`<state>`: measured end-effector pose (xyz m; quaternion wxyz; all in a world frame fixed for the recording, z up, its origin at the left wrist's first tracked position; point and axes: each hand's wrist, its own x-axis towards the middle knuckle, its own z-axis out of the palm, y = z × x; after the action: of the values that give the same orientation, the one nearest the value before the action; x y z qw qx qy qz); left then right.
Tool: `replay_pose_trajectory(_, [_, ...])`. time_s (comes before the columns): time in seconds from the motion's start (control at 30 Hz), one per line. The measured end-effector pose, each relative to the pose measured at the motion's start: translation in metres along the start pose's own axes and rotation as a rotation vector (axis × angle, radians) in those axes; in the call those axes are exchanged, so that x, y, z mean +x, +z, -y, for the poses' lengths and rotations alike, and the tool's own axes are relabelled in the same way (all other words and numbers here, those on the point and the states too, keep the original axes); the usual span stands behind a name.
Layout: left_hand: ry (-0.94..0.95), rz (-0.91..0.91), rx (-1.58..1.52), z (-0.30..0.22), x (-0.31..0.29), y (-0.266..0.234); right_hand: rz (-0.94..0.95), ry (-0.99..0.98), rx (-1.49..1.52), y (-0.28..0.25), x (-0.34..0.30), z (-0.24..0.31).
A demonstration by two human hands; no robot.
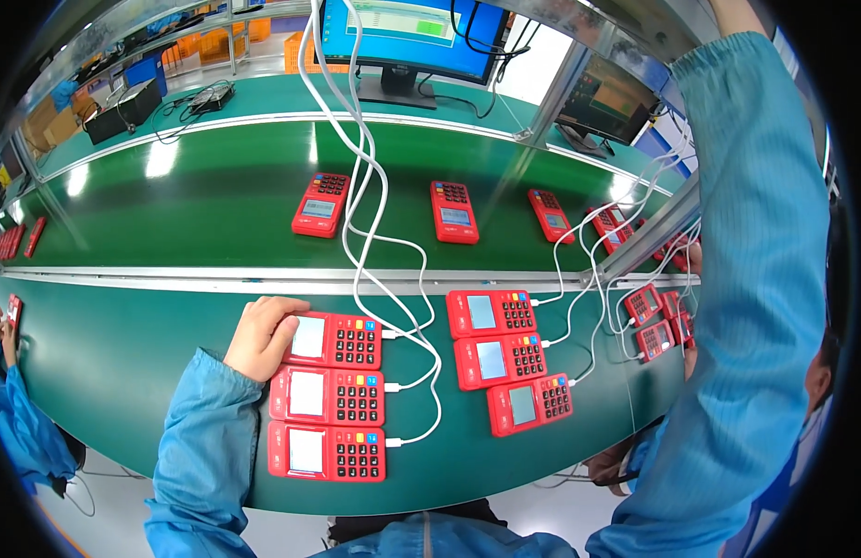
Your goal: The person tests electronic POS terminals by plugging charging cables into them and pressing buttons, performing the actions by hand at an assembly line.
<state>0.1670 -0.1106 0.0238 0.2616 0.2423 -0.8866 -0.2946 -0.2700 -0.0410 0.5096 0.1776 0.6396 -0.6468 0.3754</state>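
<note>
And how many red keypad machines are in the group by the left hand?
3: the far machine, touched by the left hand; the middle machine; and the near machine. None looks hidden.

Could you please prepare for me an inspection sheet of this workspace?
Surface: green table, with a green strip behind it.
Devices: three red keypad devices at left, three more at right; others on the strip.
Clutter: black box on the back bench.
Left hand: on the farthest left device.
Right hand: out of view; right sleeve raised.
Cables: white cables plugged into all six.
Surroundings: lit monitor behind; other people at both sides.
</note>
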Motion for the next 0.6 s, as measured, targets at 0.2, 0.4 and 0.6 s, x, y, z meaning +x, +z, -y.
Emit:
replay_pose_trajectory(0.2, [-0.036,0.013,0.02,-0.0012,-0.0011,-0.0017,-0.018,-0.013,-0.131,0.0036,-0.0052,0.0027])
replay_pose_trajectory(0.4, [-0.041,0.023,0.013,-0.0031,-0.0007,-0.0021,0.044,-0.004,0.057,0.0009,0.0032,-0.0026])
replay_pose_trajectory(0.6, [-0.033,0.023,0.019,-0.0024,0.0004,-0.0012,0.021,-0.024,0.071,0.0059,-0.0051,0.0023])
